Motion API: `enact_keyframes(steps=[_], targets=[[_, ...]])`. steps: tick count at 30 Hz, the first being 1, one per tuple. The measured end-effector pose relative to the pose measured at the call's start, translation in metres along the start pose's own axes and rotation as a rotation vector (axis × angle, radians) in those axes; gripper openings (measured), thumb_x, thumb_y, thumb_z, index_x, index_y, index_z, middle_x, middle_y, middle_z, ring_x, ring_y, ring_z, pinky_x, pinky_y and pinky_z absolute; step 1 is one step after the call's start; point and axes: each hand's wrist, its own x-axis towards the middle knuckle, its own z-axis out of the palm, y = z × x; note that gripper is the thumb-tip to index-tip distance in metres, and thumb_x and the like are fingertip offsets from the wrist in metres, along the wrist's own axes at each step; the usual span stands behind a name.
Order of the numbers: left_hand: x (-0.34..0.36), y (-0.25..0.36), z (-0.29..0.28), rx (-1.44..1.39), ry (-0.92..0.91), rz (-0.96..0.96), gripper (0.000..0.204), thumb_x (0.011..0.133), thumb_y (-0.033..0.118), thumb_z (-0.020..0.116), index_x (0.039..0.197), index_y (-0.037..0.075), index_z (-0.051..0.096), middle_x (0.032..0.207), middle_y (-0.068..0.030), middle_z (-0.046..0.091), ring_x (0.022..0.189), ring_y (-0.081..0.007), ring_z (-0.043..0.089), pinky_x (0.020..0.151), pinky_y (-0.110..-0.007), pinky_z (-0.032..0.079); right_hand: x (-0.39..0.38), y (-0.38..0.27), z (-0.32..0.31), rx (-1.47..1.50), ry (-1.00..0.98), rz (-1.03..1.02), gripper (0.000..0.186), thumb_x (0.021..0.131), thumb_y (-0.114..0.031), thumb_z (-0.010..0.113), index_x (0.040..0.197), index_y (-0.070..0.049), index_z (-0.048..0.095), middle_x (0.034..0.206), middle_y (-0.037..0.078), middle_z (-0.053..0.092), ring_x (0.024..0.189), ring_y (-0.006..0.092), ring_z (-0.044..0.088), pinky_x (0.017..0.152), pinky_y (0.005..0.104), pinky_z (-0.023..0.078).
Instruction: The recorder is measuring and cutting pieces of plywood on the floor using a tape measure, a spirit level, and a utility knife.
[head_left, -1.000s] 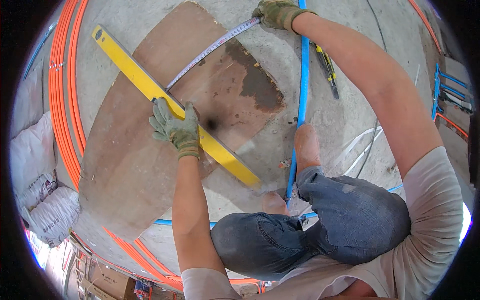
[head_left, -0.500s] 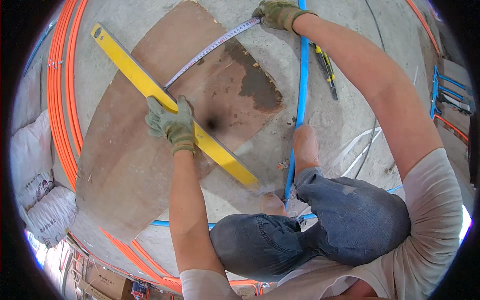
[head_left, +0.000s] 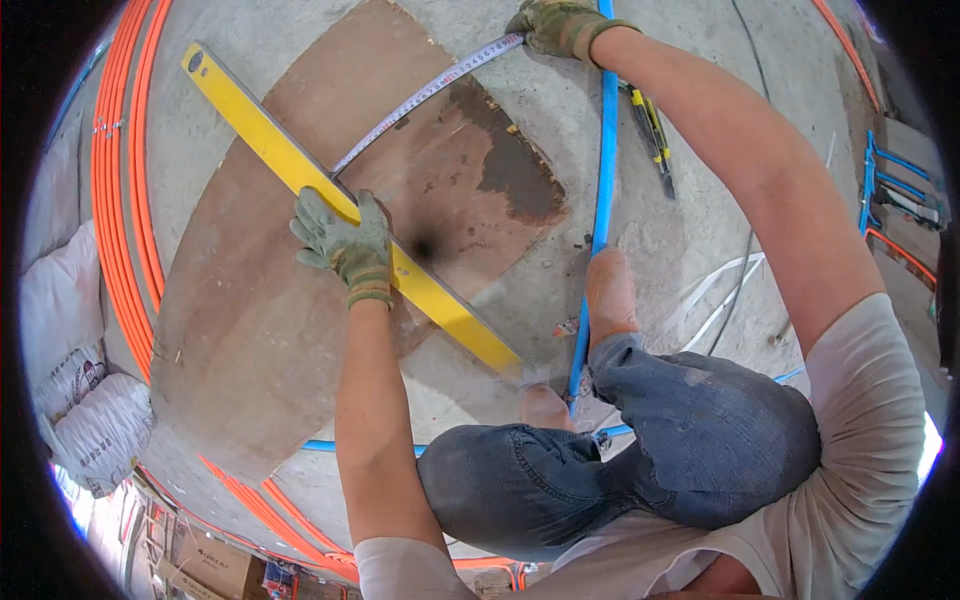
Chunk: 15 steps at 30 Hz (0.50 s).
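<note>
My left hand (head_left: 343, 243), in a grey-green work glove, presses down on a long yellow spirit level (head_left: 262, 140) lying diagonally across a brown plywood board (head_left: 250, 320) on the concrete floor. A tape measure blade (head_left: 425, 95) runs from under that hand up to my right hand (head_left: 558, 24), also gloved, which pins the tape's far end near the top beside a blue pipe (head_left: 604, 170). I am crouched, with my jeans-clad knees and brown boots (head_left: 610, 295) below the board's right corner.
A bundle of orange pipes (head_left: 115, 190) curves along the left and round the bottom. White sacks (head_left: 70, 370) lie at far left. A yellow-and-black tool (head_left: 655, 135) lies right of the blue pipe. More blue pipes (head_left: 890, 170) and white strips (head_left: 720, 295) are at right.
My left hand has slid slightly up-left along the yellow level. The right hand and the tape have stayed put.
</note>
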Motion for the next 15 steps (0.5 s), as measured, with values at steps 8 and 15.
enact_keyframes(steps=[8,15], targets=[[0.000,-0.001,0.002,-0.004,0.002,0.016,0.087,0.082,0.048,0.065,0.151,0.010,0.030,0.157,-0.0172,0.027,0.145,-0.0420,0.019,0.112,-0.066,0.006,0.006,-0.004,0.001,-0.011,-0.107,0.068,0.034,0.082,-0.022,0.053,0.110,-0.024,0.072,0.110,0.012,0.068,0.105,0.0328,0.064,0.090,0.0455,0.051],[-0.002,0.004,-0.002,-0.003,0.022,0.046,0.082,0.082,0.045,0.067,0.150,0.012,0.034,0.155,-0.0170,0.032,0.144,-0.0425,0.022,0.110,-0.067,0.008,0.012,-0.002,-0.009,0.065,-0.243,0.165,0.031,0.083,-0.023,0.055,0.108,-0.024,0.073,0.109,0.012,0.069,0.103,0.0317,0.065,0.088,0.0458,0.051]])
